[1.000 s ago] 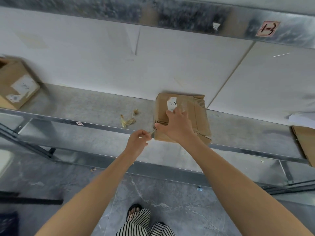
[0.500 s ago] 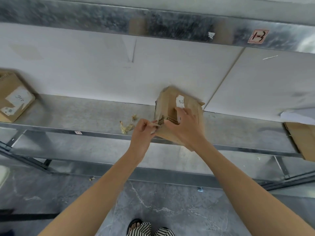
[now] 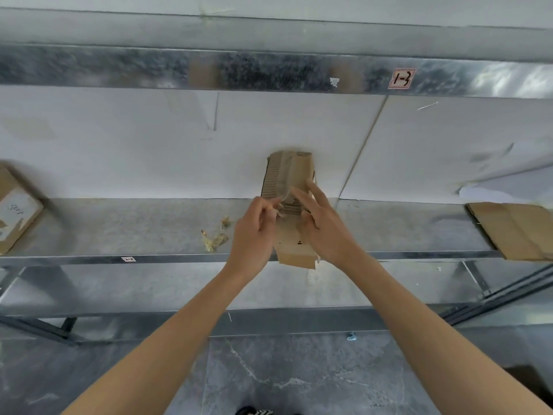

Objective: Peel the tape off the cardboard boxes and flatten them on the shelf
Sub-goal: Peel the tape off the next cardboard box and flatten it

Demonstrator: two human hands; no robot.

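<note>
Half the box hidden — tape blurred.

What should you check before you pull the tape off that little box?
1. Left hand pinches the tape: ok.
2. Right hand holds the small box steady: ok.
3. Box tipped up on end, taped side facing the person: ok.
4. Tape coming off in one piece: cannot tell, it is blurred.
5. Bare shelf to lay the box on, beside the tape scraps: ok.
6. Box flattened: not ok, not yet done.
</note>
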